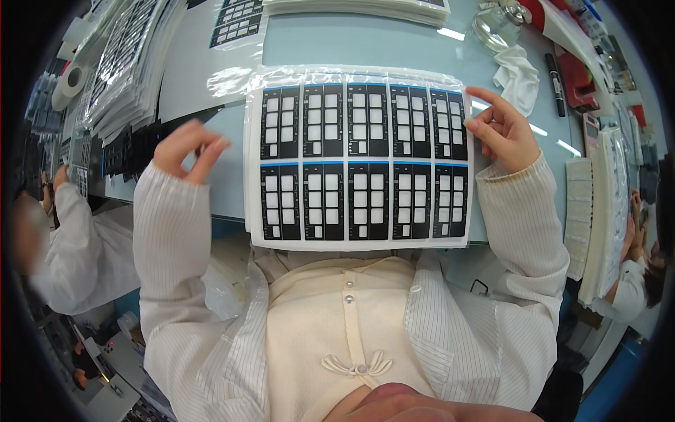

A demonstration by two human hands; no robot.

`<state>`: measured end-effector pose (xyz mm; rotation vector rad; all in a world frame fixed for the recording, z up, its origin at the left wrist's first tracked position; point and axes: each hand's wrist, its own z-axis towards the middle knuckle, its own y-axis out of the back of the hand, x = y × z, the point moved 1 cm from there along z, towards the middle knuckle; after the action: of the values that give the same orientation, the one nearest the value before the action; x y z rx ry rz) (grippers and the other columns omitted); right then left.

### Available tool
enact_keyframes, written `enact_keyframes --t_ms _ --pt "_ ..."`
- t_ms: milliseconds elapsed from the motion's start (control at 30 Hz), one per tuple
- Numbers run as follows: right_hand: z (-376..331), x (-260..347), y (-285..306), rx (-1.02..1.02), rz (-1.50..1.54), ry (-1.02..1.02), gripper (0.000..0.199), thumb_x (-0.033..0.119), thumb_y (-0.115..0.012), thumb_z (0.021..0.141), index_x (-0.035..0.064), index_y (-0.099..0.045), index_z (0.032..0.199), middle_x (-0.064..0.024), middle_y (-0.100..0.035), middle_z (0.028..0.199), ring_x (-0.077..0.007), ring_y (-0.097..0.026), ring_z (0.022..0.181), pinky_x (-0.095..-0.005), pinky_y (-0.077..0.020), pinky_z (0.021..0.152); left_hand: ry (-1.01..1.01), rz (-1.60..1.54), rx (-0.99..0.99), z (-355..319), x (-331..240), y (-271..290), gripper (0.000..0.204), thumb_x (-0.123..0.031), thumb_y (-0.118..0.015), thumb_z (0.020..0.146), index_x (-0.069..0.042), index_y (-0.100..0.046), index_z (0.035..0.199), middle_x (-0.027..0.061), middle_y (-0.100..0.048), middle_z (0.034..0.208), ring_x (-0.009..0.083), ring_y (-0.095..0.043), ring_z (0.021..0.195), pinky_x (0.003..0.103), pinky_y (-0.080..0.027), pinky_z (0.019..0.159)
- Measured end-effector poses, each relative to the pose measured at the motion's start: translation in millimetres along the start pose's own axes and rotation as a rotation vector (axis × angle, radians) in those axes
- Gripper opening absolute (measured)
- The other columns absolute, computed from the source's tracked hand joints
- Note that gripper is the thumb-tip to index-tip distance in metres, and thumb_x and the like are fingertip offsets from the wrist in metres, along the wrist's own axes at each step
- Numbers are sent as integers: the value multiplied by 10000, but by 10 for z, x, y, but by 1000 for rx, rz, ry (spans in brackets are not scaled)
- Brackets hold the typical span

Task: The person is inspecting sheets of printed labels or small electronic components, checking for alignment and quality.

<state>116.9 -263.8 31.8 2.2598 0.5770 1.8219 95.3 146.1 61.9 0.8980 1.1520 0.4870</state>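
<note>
Taking the printed pile as the middle of the dial, I see the pale glossy table (316,46) reaching across the top, its near edge partly hidden under that pile. The printed pile (355,160) itself lies flat over the near edge, rows of black panels with white squares uppermost, clear film along its top margin; how many layers sit beneath, I can't count. At ten o'clock leans a tall stack of sheets (119,63), glare washing out much of its surface and its top running out of view. Between eight and nine there's a co-worker in white (84,243), blurred; near four, another co-worker (633,285) is mostly cut off. At nine o'clock the left hand (188,151) is raised apart from the pile, fingers bent and smeared by motion; I can't tell whether it pinches anything. Just before three, the right hand (503,130) has its forefinger and thumb at the pile's edge, spread from each other, the other fingers partly hidden; whether they grip, I can't say. A crumpled white cloth (519,77) lies at two, a glass jar (498,28) at half past one, a black marker (555,84) beyond the cloth.
</note>
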Motion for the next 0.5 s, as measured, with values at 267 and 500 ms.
enact_keyframes --t_ms 267,500 --pt "236 42 36 -65 -71 2 268 154 -663 772 46 -595 1007 25 -504 707 -33 -446 570 -167 -363 488 -104 57 -107 780 112 -309 107 -53 -581 790 -34 -641 877 45 -591 775 143 -540 702 229 -403 601" --pt "388 105 -7 -83 -37 -93 191 153 -659 773 53 -584 918 42 -493 700 -11 -434 509 -145 -321 444 -59 -32 -41 802 297 -218 60 -57 -619 763 -31 -641 813 48 -602 791 139 -540 698 229 -410 605"
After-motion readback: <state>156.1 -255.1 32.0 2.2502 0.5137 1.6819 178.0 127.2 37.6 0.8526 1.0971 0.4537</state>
